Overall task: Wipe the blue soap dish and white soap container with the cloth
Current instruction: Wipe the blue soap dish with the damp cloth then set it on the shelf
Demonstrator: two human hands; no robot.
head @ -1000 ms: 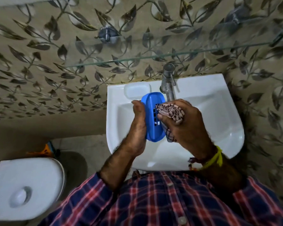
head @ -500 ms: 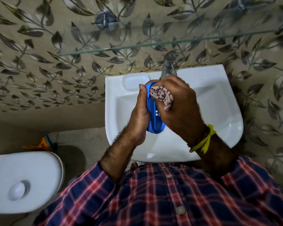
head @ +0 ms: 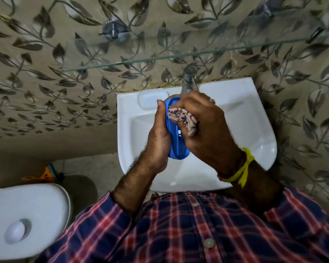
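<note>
Over the white sink basin [head: 251, 133] I hold the blue soap dish [head: 176, 144] on its edge. My left hand [head: 158, 137] grips its back from the left, thumb up along the rim. My right hand [head: 205, 126] clutches a bunched pink-and-dark patterned cloth [head: 182, 118] and presses it into the upper inside of the dish. The dish's top end is covered by my right fingers. A white soap container [head: 150, 100] sits on the sink's back ledge, just left of the dish.
A chrome tap [head: 188, 80] rises behind my right hand. A glass shelf [head: 122, 63] juts from the leaf-patterned wall above the sink. A white toilet tank lid [head: 25, 219] stands at lower left, with an orange item [head: 46, 172] on the floor behind it.
My right hand and the cloth slid from the dish's middle up to its top end a second ago, then slightly back down. My left hand keeps the same hold.
</note>
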